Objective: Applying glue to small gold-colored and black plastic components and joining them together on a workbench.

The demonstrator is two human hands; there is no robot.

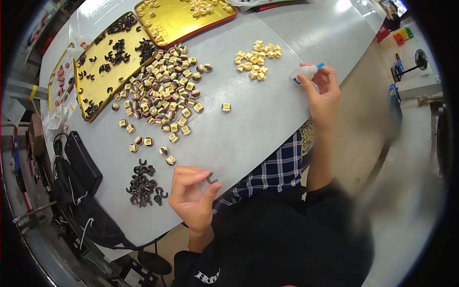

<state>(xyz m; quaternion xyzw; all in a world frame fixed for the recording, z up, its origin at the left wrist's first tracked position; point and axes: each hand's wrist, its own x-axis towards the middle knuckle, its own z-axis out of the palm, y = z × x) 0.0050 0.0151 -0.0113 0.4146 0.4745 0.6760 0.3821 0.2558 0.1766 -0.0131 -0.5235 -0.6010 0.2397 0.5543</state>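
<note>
Near the table's front edge, my left hand (191, 193) pinches a small dark C-shaped piece (211, 179) between thumb and fingertips. Farther right, my right hand (325, 93) is closed round a small white squeeze bottle (305, 73) with a blue tip, held tilted above the table edge. A heap of similar black curved pieces (142, 184) lies left of my left hand. Loose cream-coloured blocky pieces (258, 58) are grouped left of the bottle. Mid-table spreads a large pile of cream, black and pink joined pieces (165, 88), with one joined piece (226, 107) apart from it.
A yellow tray (98, 79) of black pieces stands at the far left, beside a gold tray (186, 24) with cream pieces. A black box-like object (82, 160) and a cable lie along the left table edge. A fan (420, 60) stands at the far right.
</note>
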